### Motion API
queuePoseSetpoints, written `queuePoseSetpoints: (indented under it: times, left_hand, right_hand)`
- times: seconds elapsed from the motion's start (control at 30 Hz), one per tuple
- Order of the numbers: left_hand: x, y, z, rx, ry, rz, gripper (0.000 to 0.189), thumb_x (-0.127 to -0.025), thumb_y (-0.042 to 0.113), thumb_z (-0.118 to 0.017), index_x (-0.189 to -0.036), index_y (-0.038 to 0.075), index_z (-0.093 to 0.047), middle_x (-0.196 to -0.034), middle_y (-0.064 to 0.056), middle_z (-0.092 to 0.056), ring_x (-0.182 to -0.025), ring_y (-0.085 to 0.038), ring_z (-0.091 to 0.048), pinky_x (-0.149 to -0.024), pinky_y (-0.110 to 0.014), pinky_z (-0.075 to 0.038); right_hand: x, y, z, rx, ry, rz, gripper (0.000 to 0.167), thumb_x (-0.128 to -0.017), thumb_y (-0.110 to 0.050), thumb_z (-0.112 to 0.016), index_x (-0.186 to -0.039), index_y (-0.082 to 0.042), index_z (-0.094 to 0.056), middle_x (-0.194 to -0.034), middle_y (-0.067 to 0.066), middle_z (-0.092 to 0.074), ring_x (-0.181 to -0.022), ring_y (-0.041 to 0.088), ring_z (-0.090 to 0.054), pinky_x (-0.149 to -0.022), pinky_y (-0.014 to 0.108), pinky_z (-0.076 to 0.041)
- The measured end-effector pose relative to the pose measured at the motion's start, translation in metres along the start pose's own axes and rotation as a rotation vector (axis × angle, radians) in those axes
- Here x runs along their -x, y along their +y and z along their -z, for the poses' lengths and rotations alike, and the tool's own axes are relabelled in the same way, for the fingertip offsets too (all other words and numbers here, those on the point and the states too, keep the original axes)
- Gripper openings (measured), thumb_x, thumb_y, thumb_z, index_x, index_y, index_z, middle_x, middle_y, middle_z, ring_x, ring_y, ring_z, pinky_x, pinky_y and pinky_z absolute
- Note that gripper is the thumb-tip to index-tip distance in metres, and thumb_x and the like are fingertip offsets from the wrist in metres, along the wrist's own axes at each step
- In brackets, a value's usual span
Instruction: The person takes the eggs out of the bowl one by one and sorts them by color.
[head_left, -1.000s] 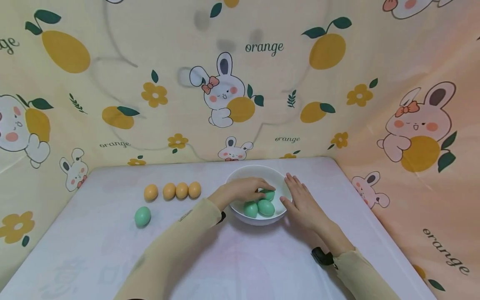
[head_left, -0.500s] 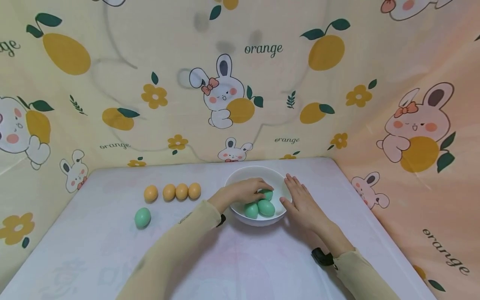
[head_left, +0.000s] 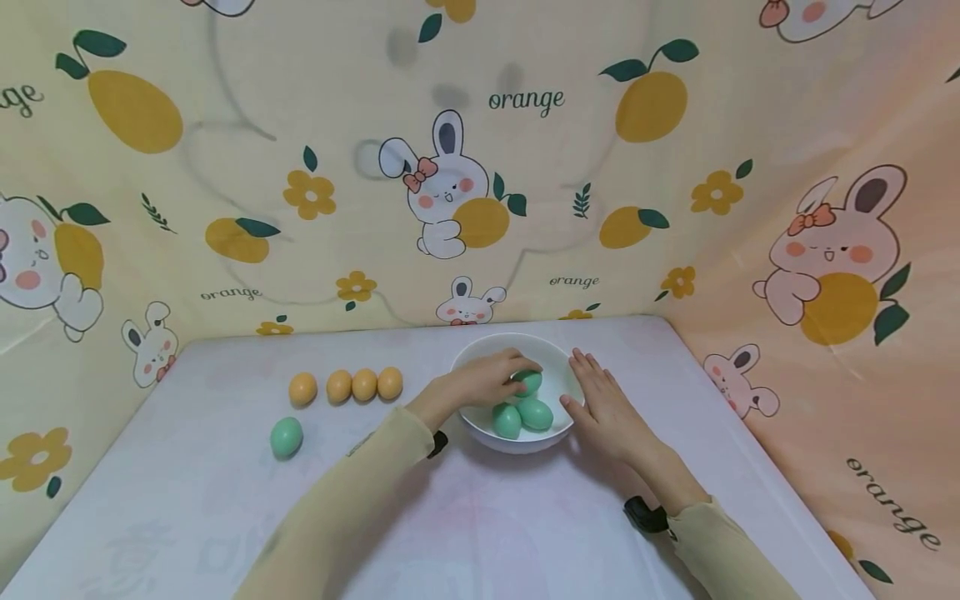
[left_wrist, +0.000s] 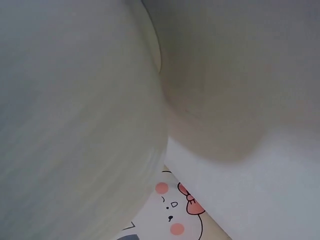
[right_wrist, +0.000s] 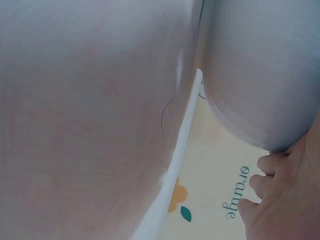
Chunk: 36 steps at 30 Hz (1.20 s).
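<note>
Round white bowl: we count three green eggs, left hand gripping one, right hand straight-fingered; remaining toward tabletop's far-left corner: one green egg, four orange eggs.

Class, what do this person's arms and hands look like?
The left hand and right hand are ungloved. Both arms wear long beige sleeves; the left has a small dark marking, unreadable here. Black wrist devices show near both cuffs.

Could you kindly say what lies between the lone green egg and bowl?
Between green egg and bowl, the left sleeve and black band cross over tabletop, in the head view.
</note>
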<state>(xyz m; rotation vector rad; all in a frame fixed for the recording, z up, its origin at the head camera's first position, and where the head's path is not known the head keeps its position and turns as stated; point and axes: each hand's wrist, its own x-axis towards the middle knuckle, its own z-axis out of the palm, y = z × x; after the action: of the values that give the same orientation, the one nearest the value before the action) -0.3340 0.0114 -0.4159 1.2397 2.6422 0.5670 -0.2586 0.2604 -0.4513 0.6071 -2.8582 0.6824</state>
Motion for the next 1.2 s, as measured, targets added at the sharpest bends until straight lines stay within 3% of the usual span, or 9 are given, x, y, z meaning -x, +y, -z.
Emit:
queuePoseSetpoints:
  times: [0.4, 0.63, 0.77, 1.07, 1.2]
  left_hand:
    - [0.013, 0.004, 0.004, 0.039, 0.103, -0.002, 0.044, -0.107, 0.026, -0.06, -0.15, 0.016, -0.055, -0.146, -0.012, -0.054, -0.132, -0.024, -0.057, -0.111, -0.039, -0.048]
    - [0.025, 0.003, 0.004, 0.079, 0.183, -0.023, 0.046, -0.107, 0.026, -0.06, -0.151, 0.015, -0.053, -0.143, -0.011, -0.054, -0.103, -0.016, -0.062, -0.09, -0.029, -0.055]
    - [0.032, 0.003, 0.004, 0.11, 0.24, -0.032, 0.046, -0.106, 0.024, -0.061, -0.151, 0.015, -0.053, -0.143, -0.01, -0.054, -0.101, -0.015, -0.062, -0.088, -0.028, -0.054]
    - [0.049, 0.002, 0.005, 0.231, 0.348, -0.047, 0.046, -0.106, 0.021, -0.062, -0.15, 0.01, -0.052, -0.14, -0.012, -0.053, -0.104, -0.021, -0.063, -0.09, -0.047, -0.058]
    - [0.055, 0.001, 0.005, 0.245, 0.398, -0.047, 0.046, -0.105, 0.02, -0.064, -0.148, 0.009, -0.053, -0.139, -0.012, -0.053, -0.101, -0.02, -0.062, -0.087, -0.047, -0.058]
  right_hand:
    - [0.001, -0.001, 0.0, -0.003, 0.006, 0.008, 0.073, -0.11, -0.042, -0.045, -0.163, 0.003, -0.02, -0.173, 0.017, -0.014, -0.158, 0.042, -0.011, -0.125, 0.063, -0.012]
    - [0.0, 0.0, 0.0, -0.002, 0.013, 0.012, 0.073, -0.11, -0.041, -0.046, -0.162, 0.004, -0.021, -0.172, 0.018, -0.015, -0.158, 0.043, -0.011, -0.125, 0.064, -0.013]
    - [0.0, 0.0, 0.0, -0.003, 0.009, 0.006, 0.073, -0.11, -0.041, -0.046, -0.162, 0.004, -0.021, -0.172, 0.018, -0.015, -0.158, 0.043, -0.011, -0.125, 0.064, -0.013]
    - [0.0, -0.002, 0.0, -0.002, 0.009, -0.005, 0.074, -0.11, -0.042, -0.045, -0.163, 0.004, -0.021, -0.172, 0.018, -0.015, -0.158, 0.041, -0.01, -0.125, 0.064, -0.013]
    - [0.001, -0.003, 0.0, 0.003, 0.024, -0.005, 0.074, -0.11, -0.041, -0.046, -0.162, 0.005, -0.022, -0.172, 0.02, -0.016, -0.158, 0.043, -0.011, -0.124, 0.065, -0.014]
